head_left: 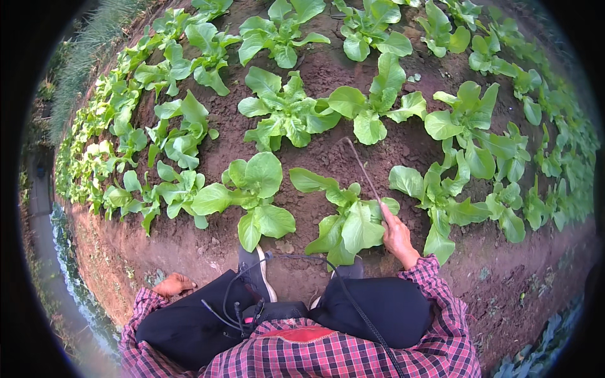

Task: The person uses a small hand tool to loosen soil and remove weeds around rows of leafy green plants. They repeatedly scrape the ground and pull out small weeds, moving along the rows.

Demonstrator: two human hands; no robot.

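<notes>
My right hand [397, 238] is closed around the near end of a thin rod with a bent tip [365, 170]. The rod slants up and left, its tip at the brown soil between lettuce plants. Just left of that hand grows a broad-leaved lettuce plant [360, 227], and another lettuce plant [438, 198] stands to its right. Beside my left knee, my left hand [175, 285] is low over the bed's bare side, its fingers curled in with nothing visible in them.
Rows of lettuce cover the raised soil bed [224, 126]. My shoes [257, 271] are at its near edge, under my bent knees. A black cord [353, 296] hangs across my lap. Along the far left runs a grey strip [53, 252] beside bluish plants.
</notes>
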